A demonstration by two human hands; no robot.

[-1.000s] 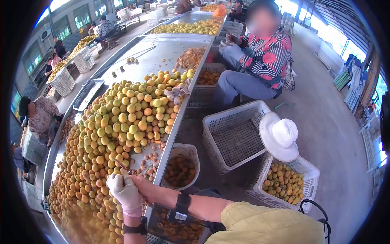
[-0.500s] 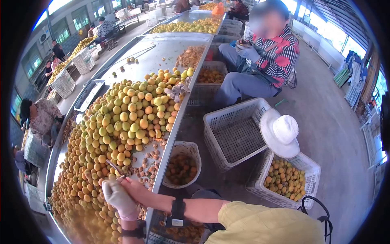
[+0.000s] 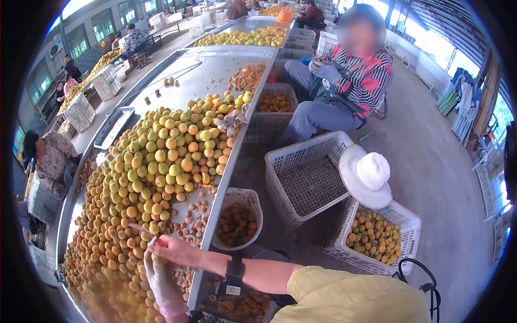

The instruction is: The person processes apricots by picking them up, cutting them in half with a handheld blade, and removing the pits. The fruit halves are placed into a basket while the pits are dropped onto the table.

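Observation:
My right hand (image 3: 175, 250), bare with a black strap at the wrist, grips a knife (image 3: 141, 230) with a thin curved blade and a red handle. Just beneath it is my left hand (image 3: 162, 282) in a whitish glove, its fingers bent upward and close to the right hand. What the left fingers hold is hidden. Both hands are over the near side of a big heap of yellow-orange apricots (image 3: 156, 156) on a metal table (image 3: 210, 220). Brown pits (image 3: 196, 212) lie scattered on the metal beside the heap.
Right of the table stand a white bucket (image 3: 259, 220) with fruit pieces, a plastic crate (image 3: 301, 218) and another crate (image 3: 412, 237) of apricots. A white hat (image 3: 371, 172) rests on the crates' edges. A seated person (image 3: 350, 81) works beyond; others sit across the table.
My left hand has turned from a closed fist to a more upright pose, lower beneath the right hand. The knife blade has swung to point further left. The view has shifted slightly.

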